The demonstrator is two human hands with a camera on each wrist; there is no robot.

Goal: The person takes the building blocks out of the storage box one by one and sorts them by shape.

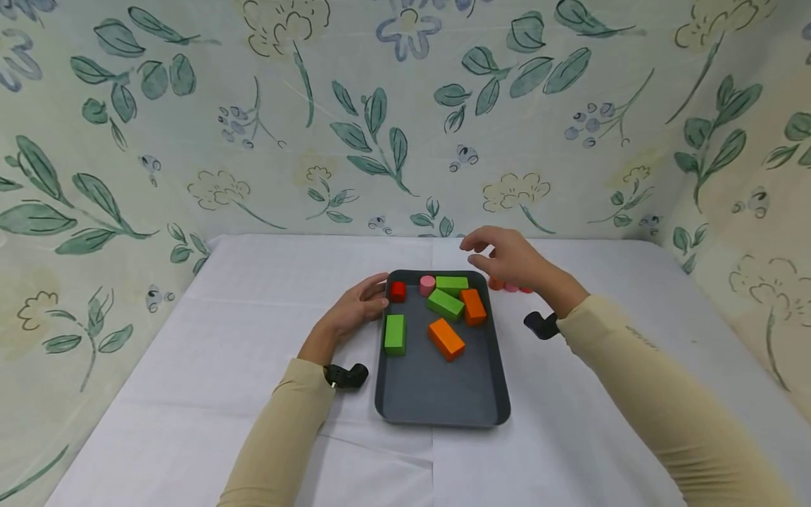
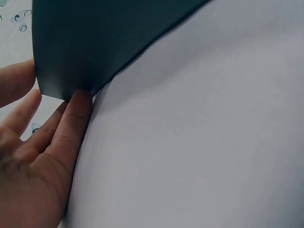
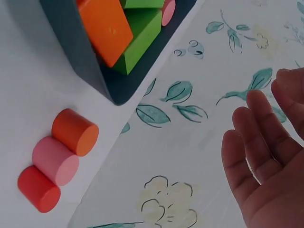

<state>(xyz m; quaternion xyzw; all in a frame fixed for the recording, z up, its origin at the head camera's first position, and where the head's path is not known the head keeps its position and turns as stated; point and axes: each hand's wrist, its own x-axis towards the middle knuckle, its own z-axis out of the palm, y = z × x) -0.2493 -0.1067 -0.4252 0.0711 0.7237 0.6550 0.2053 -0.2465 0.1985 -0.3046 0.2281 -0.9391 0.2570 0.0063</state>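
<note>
Left hand (image 1: 355,308) rests against the left rim of the dark tray (image 1: 437,394), fingers straight, touching its outer wall near the far corner. Right hand (image 1: 510,259) hovers over the tray's far right corner, fingers loosely spread, holding nothing. Below it on the counter (image 1: 190,366), just outside the tray: three cylinders in a row, orange (image 3: 75,131), pink (image 3: 55,160), red (image 3: 39,188), touching. In the tray: red cylinder (image 1: 397,291), pink cylinder (image 1: 427,285), three green blocks (image 1: 394,334), two orange blocks (image 1: 446,338). Floral wall behind.
</note>
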